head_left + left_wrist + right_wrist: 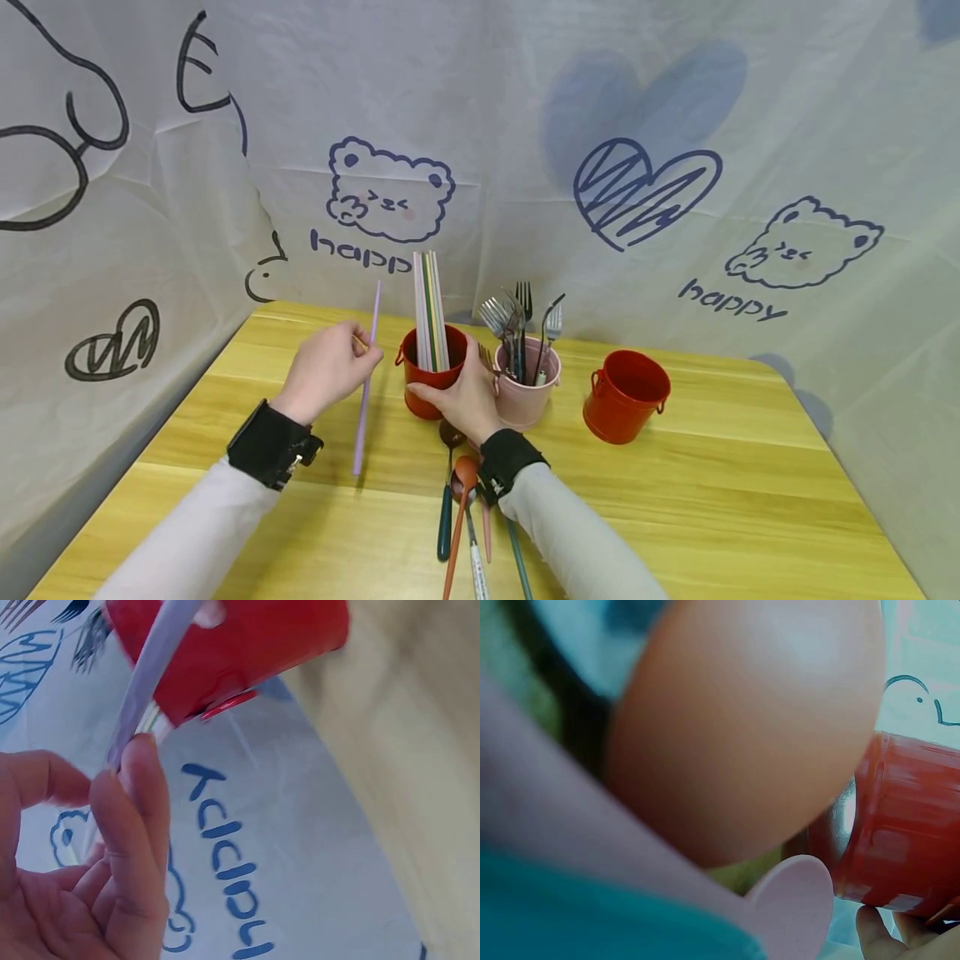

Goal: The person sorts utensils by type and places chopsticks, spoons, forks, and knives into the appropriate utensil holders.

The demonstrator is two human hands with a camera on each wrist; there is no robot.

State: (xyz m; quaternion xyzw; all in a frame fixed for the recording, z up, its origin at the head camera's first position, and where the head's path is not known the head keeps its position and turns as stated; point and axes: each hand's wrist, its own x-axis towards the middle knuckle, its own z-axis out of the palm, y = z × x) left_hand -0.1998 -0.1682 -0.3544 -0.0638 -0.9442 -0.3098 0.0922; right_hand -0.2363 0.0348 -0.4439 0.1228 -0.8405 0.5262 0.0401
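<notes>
A light purple chopstick (359,446) stands nearly upright beside my left hand (326,371), which pinches it between thumb and fingertips. In the left wrist view the same chopstick (154,664) runs up from the fingertips, across the front of a red bucket (255,645). My right hand (467,398) grips that red bucket (422,403) from its right front, thumb across the front wall. Several chopsticks (427,304) in white, green and yellow stand in it. In the right wrist view, fingertips (877,934) touch the bucket's wall.
Close on the right is a pink bucket (521,406) of forks (524,300), then another red bucket (618,412). Several spoons lie in front, under the right wrist, including an orange spoon (462,492) and a dark-handled spoon (445,525). A patterned cloth (510,100) hangs behind the table.
</notes>
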